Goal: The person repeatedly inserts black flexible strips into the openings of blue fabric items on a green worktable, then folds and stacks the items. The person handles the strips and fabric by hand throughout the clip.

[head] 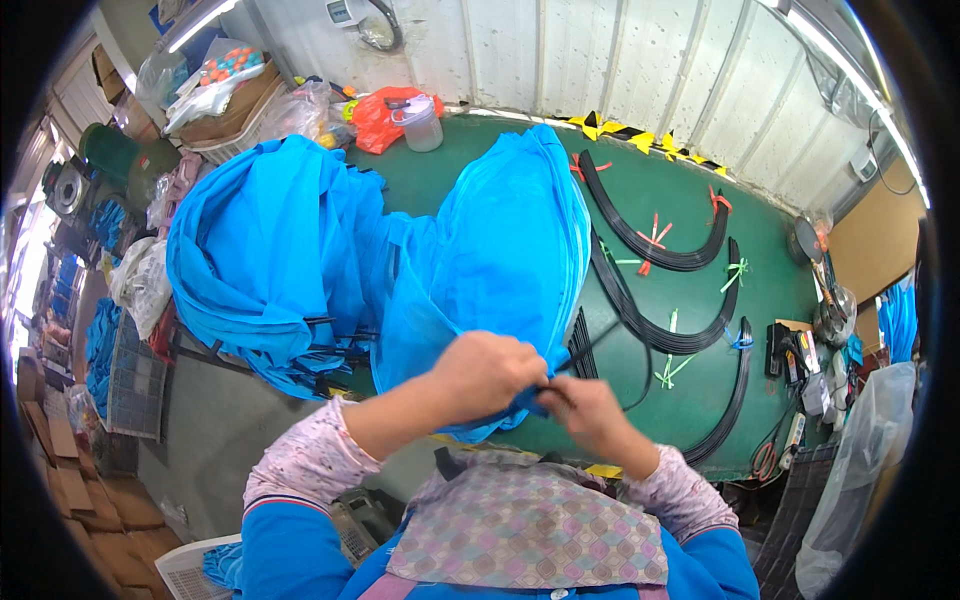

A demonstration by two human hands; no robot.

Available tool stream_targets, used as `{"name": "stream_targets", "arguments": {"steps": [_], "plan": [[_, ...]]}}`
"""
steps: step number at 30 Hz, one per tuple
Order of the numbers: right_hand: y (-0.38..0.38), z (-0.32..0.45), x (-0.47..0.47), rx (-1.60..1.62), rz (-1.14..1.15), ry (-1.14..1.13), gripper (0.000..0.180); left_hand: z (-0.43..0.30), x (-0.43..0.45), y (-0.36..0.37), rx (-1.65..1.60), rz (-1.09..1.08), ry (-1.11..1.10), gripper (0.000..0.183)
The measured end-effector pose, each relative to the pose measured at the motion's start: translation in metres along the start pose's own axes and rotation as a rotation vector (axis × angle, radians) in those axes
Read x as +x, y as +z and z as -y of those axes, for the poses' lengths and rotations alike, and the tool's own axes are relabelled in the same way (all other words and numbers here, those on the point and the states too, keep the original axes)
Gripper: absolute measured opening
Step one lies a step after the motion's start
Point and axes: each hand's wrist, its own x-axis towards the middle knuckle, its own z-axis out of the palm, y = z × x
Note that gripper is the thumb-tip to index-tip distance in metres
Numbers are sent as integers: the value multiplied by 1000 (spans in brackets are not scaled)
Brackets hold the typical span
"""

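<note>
A blue thin-fabric piece (510, 225) lies spread in front of me on the green table, its near corner gathered at my hands. My left hand (487, 371) is closed on that gathered edge. Close beside it, my right hand (589, 416) is slightly blurred, with its fingertips pinched at the same edge. A thin flexible black strip (650, 367) curves down to my right hand. Its end at the fabric is hidden by my fingers. Another large heap of blue fabric (255, 217) sits to the left, with black strip ends poking from its lower side.
Curved black strip bundles lie at right, tied with red (660, 257), green (675, 345) and blue (731, 405) ties. Shorter black strips (582, 345) lie by the fabric. A plastic cup (421, 127) and an orange bag (371, 124) stand at the back. Red-handled scissors (765, 459) are at the right edge.
</note>
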Motion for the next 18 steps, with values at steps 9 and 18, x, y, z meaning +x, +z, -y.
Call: {"name": "stream_targets", "arguments": {"steps": [9, 18], "plan": [[-19, -39, -38, -414, 235, -101, 19, -22, -3, 25, -38, -197, 196, 9], [-27, -22, -35, -437, 48, -382, 18, -67, -13, 20, 16, -159, 87, 18]]}}
